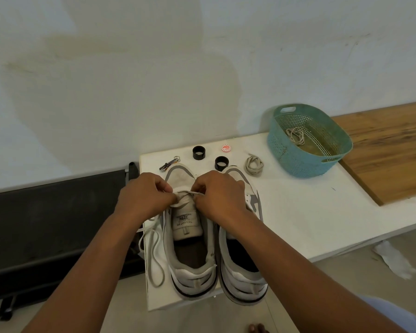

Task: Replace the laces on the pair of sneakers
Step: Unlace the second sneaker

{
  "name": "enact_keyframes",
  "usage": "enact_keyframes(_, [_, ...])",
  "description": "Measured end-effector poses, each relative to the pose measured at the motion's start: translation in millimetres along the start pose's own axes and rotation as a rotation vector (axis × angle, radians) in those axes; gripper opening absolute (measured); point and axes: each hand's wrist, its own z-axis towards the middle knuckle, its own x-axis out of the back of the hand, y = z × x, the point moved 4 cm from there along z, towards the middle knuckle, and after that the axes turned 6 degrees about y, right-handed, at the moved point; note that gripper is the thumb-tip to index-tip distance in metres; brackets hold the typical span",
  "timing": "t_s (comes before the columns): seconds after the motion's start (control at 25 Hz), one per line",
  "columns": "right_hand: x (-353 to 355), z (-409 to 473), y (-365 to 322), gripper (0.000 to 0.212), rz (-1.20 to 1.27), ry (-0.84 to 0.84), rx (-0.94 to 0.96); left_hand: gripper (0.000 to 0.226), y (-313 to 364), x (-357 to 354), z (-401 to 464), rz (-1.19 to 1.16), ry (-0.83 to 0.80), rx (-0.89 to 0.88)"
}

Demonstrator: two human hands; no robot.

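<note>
Two white-and-grey sneakers stand side by side, heels towards me, on the white table (298, 212). On the left sneaker (190, 260), my left hand (144, 193) and my right hand (216, 193) pinch a white lace (151, 251) over the eyelets near the toe. Its loose ends trail down the left side of the shoe. My right forearm crosses the right sneaker (240, 280) and hides its tongue. A coiled beige lace (253, 165) lies beyond the right sneaker. Another lace (296, 135) sits inside the blue basket (286, 152).
Two black rings (198, 153) (221, 163), a round orange-and-white cap (226, 148) and a nail clipper (169, 163) lie behind the shoes. A wooden board (389, 145) sits right of the basket. A dark bench (53, 224) stands left of the table.
</note>
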Motion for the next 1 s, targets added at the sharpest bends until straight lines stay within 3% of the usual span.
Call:
enact_keyframes(0.16, [-0.9,-1.6,-2.0,0.029,0.016,-0.032,0.025,0.018,-1.9,3.3,0.3,-0.107,-0.065,0.022])
enact_keyframes(0.36, [1.3,-8.9,-17.5,0.033,-0.081,-0.019,0.246,0.014,-6.9,5.4,1.0,-0.229,-0.139,0.096])
enact_keyframes(0.52, [-3.3,-11.4,-26.1,0.038,-0.124,-0.001,0.311,0.013,-5.3,4.3,-0.4,-0.273,-0.170,0.111])
enact_keyframes(0.76, [-4.3,-7.6,-36.1,0.020,-0.163,0.044,0.324,0.017,-0.6,3.9,-3.9,-0.323,-0.252,0.115])
enact_keyframes(0.88, [-5.9,-4.7,-34.6,0.014,-0.119,0.047,0.318,0.029,-0.5,4.0,-2.7,-0.261,-0.231,0.088])
enact_keyframes(1.0, [-5.8,-0.2,-29.2,0.012,0.128,0.040,0.245,0.039,-6.7,5.6,2.0,-0.132,-0.189,0.069])
